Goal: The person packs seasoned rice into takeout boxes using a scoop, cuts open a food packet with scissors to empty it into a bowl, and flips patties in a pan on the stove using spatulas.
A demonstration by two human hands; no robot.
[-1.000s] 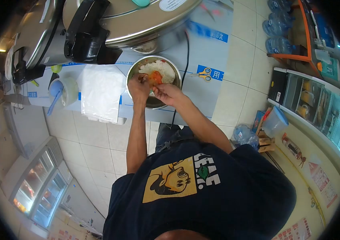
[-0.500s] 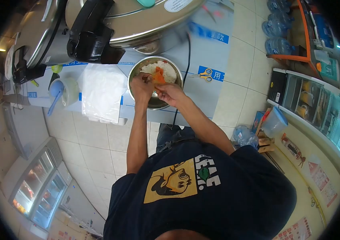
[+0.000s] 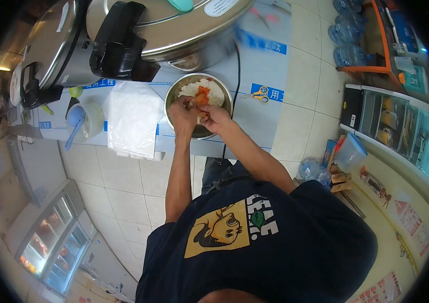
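A metal bowl (image 3: 170, 96) holds white rice (image 3: 216, 92) with a patch of orange-red food (image 3: 202, 95) on it. Both hands are closed over the near half of the bowl, fingertips pinched close together. Between my left hand (image 3: 182, 116) and my right hand (image 3: 215, 119) is a small, thin, orange-tinted piece that looks like a plastic bag; the fingers cover much of it. A stack of clear plastic bags (image 3: 132, 118) lies to the left of the bowl. Yellow-handled scissors (image 3: 261, 95) lie to its right.
Two large steel pots with black handles stand behind; the nearer pot (image 3: 194, 40) rises close beyond the bowl. A blue ladle (image 3: 76, 121) rests in a white tub (image 3: 93, 120) at left. A black cord (image 3: 237, 70) runs past the bowl's right side, over the table edge.
The orange piece between the hands shows less now, and more orange-red food is visible on the rice. Both hands stay over the bowl; the whole view has shifted slightly.
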